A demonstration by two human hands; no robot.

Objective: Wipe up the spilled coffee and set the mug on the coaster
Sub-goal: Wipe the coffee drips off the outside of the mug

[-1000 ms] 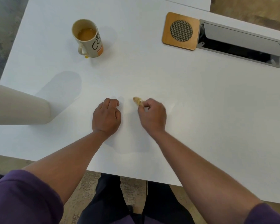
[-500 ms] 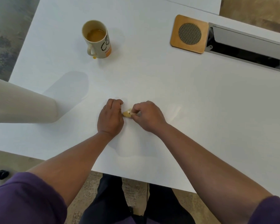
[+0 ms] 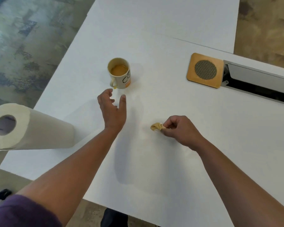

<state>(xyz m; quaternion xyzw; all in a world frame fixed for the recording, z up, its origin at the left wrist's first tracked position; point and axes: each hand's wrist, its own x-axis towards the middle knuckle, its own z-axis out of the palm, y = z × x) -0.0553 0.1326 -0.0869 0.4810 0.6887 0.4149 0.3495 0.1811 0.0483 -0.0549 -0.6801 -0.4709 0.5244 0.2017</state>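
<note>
A cream mug [image 3: 120, 76] with black lettering stands upright on the white table [image 3: 170, 30], part full of coffee, its handle toward me. My left hand [image 3: 112, 110] hovers just short of the mug, fingers and thumb spread apart, touching nothing. My right hand [image 3: 180, 131] pinches a small crumpled, coffee-stained paper wad [image 3: 156, 126] low over the table, right of my left hand. A square wooden coaster [image 3: 205, 70] with a round mesh centre lies at the far right, with nothing on it.
A roll of paper towels [image 3: 28, 126] lies on its side at the table's left edge. A metal cable hatch [image 3: 259, 82] with a raised lid sits in the tabletop right beside the coaster. A seam [image 3: 203, 45] crosses the far tabletop.
My left hand has left the paper wad, opened and reached forward toward the mug. My right hand has drawn the wad to the right. The view has tilted up.
</note>
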